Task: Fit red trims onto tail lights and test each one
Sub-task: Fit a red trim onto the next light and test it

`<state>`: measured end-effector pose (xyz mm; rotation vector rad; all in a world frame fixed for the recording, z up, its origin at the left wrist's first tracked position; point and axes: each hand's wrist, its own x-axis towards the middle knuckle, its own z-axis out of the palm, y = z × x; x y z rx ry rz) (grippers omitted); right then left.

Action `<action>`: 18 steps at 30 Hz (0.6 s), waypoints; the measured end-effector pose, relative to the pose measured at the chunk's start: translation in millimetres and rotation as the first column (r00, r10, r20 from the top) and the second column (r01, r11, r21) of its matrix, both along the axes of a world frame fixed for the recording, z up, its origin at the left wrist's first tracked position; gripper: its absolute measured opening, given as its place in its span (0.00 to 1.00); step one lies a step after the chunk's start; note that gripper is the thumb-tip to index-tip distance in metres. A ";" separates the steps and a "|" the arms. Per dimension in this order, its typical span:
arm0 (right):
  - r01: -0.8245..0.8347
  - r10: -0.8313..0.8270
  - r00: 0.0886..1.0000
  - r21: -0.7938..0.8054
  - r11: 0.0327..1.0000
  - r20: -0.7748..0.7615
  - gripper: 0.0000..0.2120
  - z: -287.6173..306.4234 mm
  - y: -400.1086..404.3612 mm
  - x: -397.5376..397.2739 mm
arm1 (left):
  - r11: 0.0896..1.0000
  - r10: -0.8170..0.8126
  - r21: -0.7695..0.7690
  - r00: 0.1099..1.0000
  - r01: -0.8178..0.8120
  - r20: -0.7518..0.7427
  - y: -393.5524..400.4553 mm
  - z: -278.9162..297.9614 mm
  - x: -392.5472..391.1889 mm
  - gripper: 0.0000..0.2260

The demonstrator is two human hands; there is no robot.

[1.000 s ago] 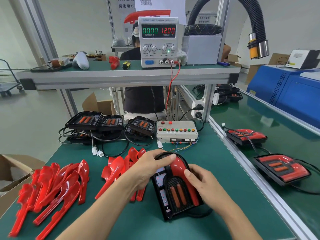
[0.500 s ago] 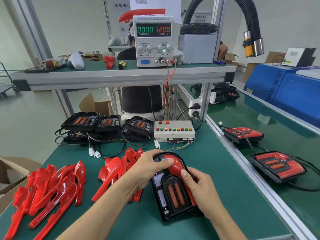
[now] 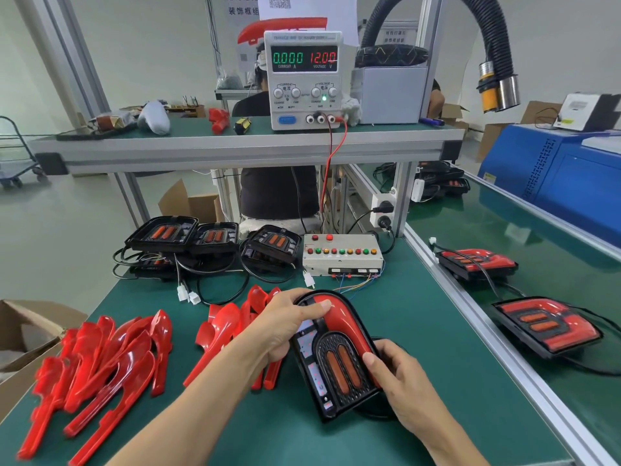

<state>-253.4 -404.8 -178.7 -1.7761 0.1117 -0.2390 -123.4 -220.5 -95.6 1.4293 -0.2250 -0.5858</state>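
- Left hand [image 3: 285,326] presses a red trim [image 3: 339,322] onto the tail light [image 3: 331,361]; right hand [image 3: 400,375] grips its edge.
- Next, likely: seat it fully, then test.

Obscured and cropped items
Left hand [image 3: 282,327] covers the trim pile [image 3: 235,327]; cardboard box [image 3: 20,338] cropped at left edge.
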 end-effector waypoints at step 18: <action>0.218 -0.222 0.974 -0.078 0.973 -0.046 0.18 -7.6 8.3 7.2 | 0.895 0.307 0.131 0.800 -0.427 0.515 35.9 -4.9 -40.0 0.05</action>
